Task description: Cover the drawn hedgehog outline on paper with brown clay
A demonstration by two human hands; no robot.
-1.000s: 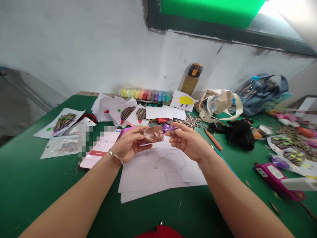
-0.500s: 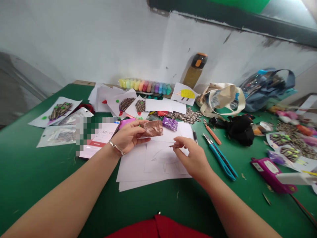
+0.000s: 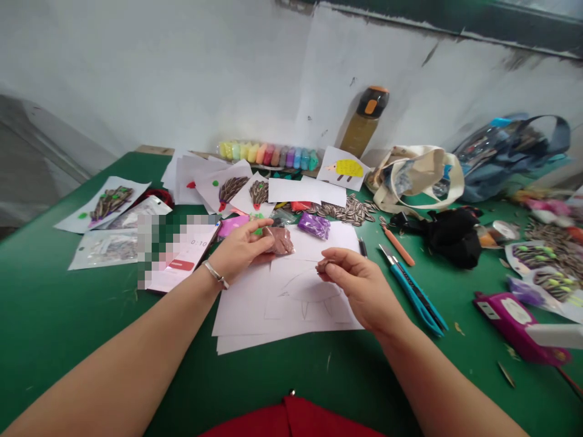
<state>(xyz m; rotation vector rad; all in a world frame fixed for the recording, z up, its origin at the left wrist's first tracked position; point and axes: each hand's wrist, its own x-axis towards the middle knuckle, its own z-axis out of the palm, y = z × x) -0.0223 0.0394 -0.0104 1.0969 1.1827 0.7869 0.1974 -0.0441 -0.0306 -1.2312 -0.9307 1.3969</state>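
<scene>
My left hand (image 3: 243,250) is closed on a small brown clay packet (image 3: 281,241), held just above the white paper sheets (image 3: 255,309). My right hand (image 3: 357,285) hovers over the pencil outline drawing (image 3: 314,291), its thumb and fingers pinched on something thin I cannot make out. A purple clay packet (image 3: 314,225) lies on the paper just beyond both hands. A silver bracelet circles my left wrist.
On the green table (image 3: 68,315) lie a phone (image 3: 182,258), seed-hedgehog pictures (image 3: 239,189), a sunflower seed pile (image 3: 348,212), a blue utility knife (image 3: 412,291), an orange pencil (image 3: 398,246), a clay-colour row (image 3: 266,155), a bottle (image 3: 364,121), bags (image 3: 419,179) and a purple box (image 3: 512,315).
My right hand left the brown packet and dropped to the paper, pinched shut. The purple packet now lies on the paper. My left hand lowered the brown packet. The view tilted down.
</scene>
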